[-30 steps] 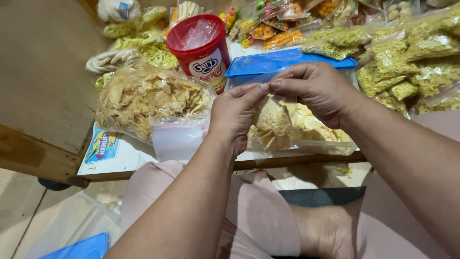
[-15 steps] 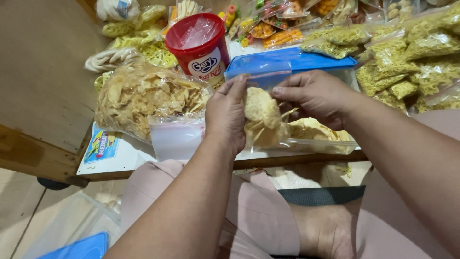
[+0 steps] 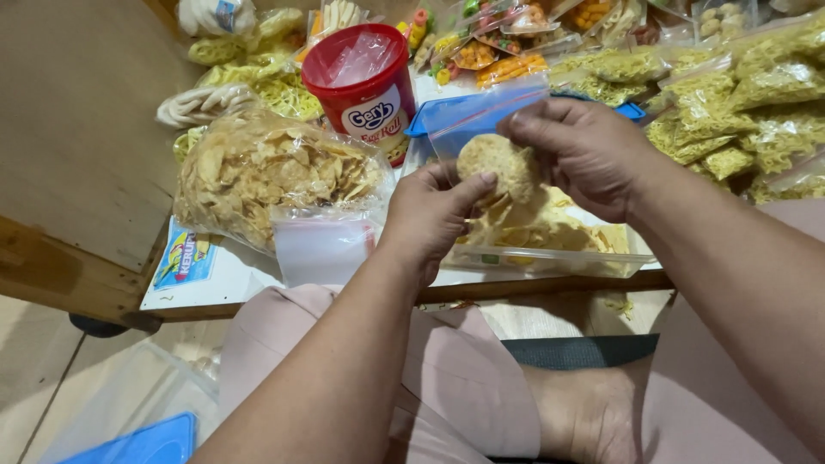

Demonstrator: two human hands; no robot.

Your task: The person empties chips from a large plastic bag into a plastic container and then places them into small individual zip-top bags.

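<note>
Two hands meet at centre: left hand (image 3: 430, 215) and right hand (image 3: 584, 150) both pinch a round cracker (image 3: 498, 163) at its rim — likely light, brittle — above the clear tub (image 3: 550, 258).

A red round tub (image 3: 365, 82) with a white label stands behind a clear bag of chips (image 3: 266, 176).
</note>
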